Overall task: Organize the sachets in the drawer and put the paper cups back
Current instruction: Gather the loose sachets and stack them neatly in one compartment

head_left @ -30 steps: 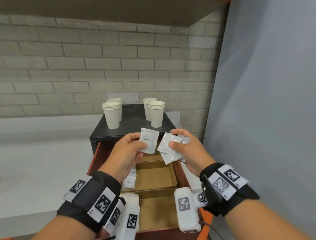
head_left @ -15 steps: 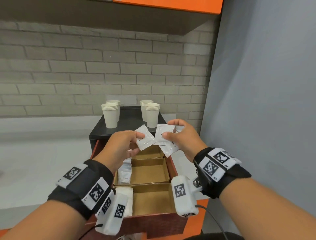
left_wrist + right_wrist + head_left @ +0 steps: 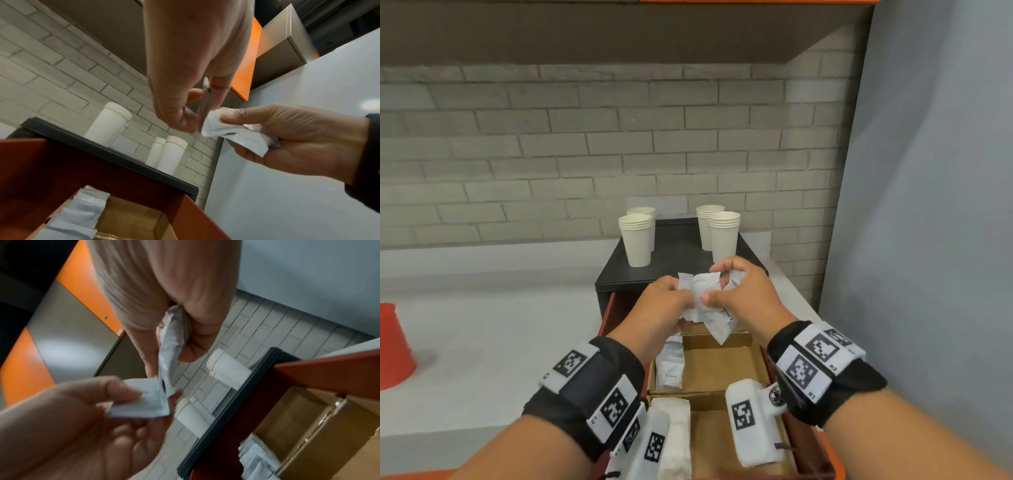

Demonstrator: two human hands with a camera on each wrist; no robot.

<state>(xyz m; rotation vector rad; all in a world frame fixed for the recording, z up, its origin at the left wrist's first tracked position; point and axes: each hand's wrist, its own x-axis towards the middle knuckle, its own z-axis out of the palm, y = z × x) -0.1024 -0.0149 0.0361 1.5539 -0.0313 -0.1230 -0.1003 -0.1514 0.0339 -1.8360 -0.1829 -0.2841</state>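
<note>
Drawer (image 3: 756, 346) hangs open under the black cabinet top (image 3: 678, 253), cardboard compartments showing, four paper cup stacks (image 3: 637, 240) standing above, none put back yet. Half a second ago my hands were apart, each with its own sachets; now they've met over the drawer's far end. My right hand (image 3: 743, 294) pinches its bunch of sachets (image 3: 717, 317) between thumb and curled fingers, and my left hand (image 3: 661, 305) pinches one sachet (image 3: 685, 284) and presses it against that bunch. I judge I'm merging them into one stack for filing. Filed sachets (image 3: 671, 370) stand in the left compartment; one reads roughly "Cream", too small to be sure.
</note>
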